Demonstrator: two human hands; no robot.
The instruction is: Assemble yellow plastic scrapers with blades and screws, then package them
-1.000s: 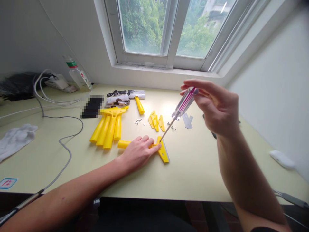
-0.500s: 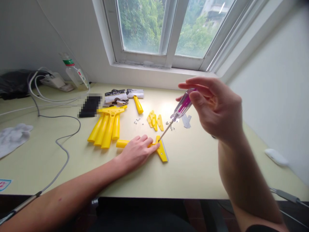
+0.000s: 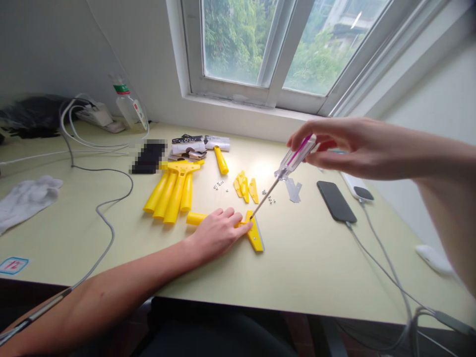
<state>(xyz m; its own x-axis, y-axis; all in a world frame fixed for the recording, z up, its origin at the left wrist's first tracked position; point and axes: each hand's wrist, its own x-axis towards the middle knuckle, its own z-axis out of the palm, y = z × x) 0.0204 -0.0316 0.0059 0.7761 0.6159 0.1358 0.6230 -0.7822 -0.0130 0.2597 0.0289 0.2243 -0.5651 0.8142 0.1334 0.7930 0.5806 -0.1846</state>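
Note:
My left hand (image 3: 217, 234) presses down on a yellow plastic scraper, its fingers wrapped over the neck. The scraper's handle (image 3: 195, 218) sticks out to the left of my hand, and its wide head (image 3: 255, 236) with a metal blade edge lies to the right. My right hand (image 3: 336, 146) holds a screwdriver (image 3: 297, 157) with a clear, magenta-striped handle between fingers and thumb. Its thin steel shaft slants down, and the tip sits at the scraper's head near my left fingertips.
Yellow scraper handles (image 3: 171, 194), yellow head pieces (image 3: 243, 187), small metal screws (image 3: 219, 184) and metal blades (image 3: 293, 191) lie on the pale green desk (image 3: 297, 267). A black phone (image 3: 335, 201) with a cable lies to the right; a white glove (image 3: 26, 202) lies at the left.
My right forearm has swung to the right and now reaches in from the right edge, uncovering a black phone. The screwdriver tip stays at the scraper head, and my left hand holds its place.

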